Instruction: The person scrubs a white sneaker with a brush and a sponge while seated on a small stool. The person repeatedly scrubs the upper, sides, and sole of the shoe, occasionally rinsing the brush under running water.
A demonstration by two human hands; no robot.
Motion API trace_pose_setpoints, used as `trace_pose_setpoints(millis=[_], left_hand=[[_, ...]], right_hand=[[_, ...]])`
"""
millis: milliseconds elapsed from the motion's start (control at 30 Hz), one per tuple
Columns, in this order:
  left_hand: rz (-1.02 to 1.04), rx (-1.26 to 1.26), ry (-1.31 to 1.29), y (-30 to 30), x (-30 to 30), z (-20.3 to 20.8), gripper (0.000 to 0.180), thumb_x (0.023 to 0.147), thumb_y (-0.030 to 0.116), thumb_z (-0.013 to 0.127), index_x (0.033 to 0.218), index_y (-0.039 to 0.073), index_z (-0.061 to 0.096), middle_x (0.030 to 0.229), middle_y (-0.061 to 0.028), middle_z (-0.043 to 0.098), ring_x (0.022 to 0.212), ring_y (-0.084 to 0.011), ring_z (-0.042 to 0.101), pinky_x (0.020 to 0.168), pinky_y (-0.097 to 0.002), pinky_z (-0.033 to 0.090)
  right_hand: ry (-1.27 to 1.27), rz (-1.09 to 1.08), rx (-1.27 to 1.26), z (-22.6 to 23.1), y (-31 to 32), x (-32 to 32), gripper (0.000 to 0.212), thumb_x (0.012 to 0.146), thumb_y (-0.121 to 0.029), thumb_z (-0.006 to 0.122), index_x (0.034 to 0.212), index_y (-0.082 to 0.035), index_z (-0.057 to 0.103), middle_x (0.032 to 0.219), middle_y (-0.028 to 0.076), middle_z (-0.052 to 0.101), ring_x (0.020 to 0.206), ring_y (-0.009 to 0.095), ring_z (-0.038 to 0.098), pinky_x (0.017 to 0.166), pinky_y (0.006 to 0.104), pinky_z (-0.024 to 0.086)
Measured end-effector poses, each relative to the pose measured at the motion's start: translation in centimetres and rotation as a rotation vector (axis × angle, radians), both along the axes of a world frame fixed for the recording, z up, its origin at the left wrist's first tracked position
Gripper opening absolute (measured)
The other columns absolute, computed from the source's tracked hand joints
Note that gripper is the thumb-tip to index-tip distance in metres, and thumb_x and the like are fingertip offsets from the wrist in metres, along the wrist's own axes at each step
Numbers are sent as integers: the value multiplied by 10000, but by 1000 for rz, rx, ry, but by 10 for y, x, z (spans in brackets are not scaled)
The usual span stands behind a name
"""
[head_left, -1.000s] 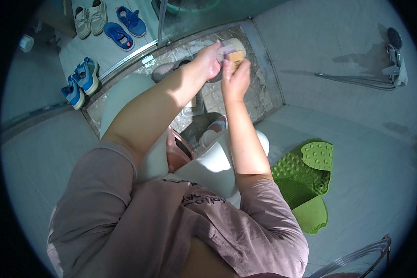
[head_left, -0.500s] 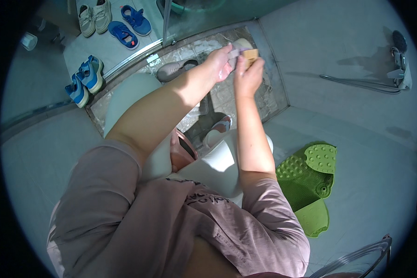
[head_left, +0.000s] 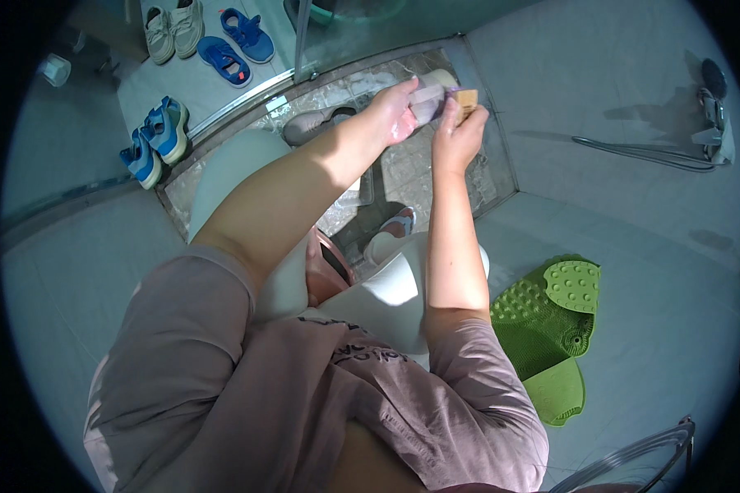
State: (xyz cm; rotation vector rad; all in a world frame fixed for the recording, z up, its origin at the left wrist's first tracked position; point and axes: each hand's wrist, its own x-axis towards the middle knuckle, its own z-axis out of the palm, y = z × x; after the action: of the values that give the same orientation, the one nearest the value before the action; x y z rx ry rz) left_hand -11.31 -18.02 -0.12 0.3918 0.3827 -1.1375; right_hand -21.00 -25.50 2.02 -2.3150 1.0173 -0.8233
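Observation:
Out in front of me, my left hand [head_left: 396, 113] grips a pale grey-lilac shoe [head_left: 430, 100] with a lighter end. My right hand [head_left: 459, 138] is closed on a small wooden-backed brush [head_left: 466, 100], held against or just beside the shoe. Its bristles are mostly hidden by the fingers and the shoe. Another greyish shoe [head_left: 308, 125] lies on the wet tiled floor, beyond my left forearm.
Beyond the metal door track are blue shoes [head_left: 224, 61] and grey shoes [head_left: 173, 31]; a blue-and-white pair [head_left: 156, 140] leans by it. A bumpy green mat [head_left: 543, 329] lies at right. A shower head [head_left: 713, 78] and hose [head_left: 641, 152] are on the right wall.
Both hands shift slightly to the right in the picture. The brush moves a little further right along the shoe, leaving more of the shoe in view between the hands.

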Motion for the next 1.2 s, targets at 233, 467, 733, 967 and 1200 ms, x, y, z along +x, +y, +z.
trace_pose_setpoints(millis=[233,467,733,967,1200], left_hand=[[-67,13,-14,-1,12,-19,471,1051,346,345,1268,-51,476,1203,-221,600,1122,-326,600,999,-449,481],[-42,-58,-114,2,8,5,470,1058,349,322,1293,-25,484,1292,-179,581,1212,-306,557,1076,-440,415],[-124,8,-112,-1,-6,-14,471,1049,361,295,1289,10,497,1247,-150,606,1175,-279,579,1038,-404,445],[-82,123,-161,-1,-9,-19,463,1051,331,315,1327,-14,454,1296,-181,574,1220,-320,549,1072,-457,416],[-104,148,-319,-4,-1,14,431,1048,315,354,1276,-22,495,1272,-178,593,1194,-305,573,1034,-460,456]], right_hand=[[-97,96,68,-7,19,-15,420,915,-394,629,1041,-20,486,933,233,632,850,381,649,759,437,506],[-437,-430,661,-13,-20,-25,566,997,-542,434,922,6,551,803,104,610,730,206,586,699,363,482],[-184,-83,-27,-12,18,17,453,850,-294,691,1026,47,450,968,279,561,900,475,560,772,527,462],[-195,-220,151,-47,11,17,477,866,-352,676,1014,52,471,969,289,591,898,472,594,775,525,486],[-130,-440,179,-56,-29,-8,472,888,-386,638,1022,46,504,988,261,592,916,430,595,795,498,491]])
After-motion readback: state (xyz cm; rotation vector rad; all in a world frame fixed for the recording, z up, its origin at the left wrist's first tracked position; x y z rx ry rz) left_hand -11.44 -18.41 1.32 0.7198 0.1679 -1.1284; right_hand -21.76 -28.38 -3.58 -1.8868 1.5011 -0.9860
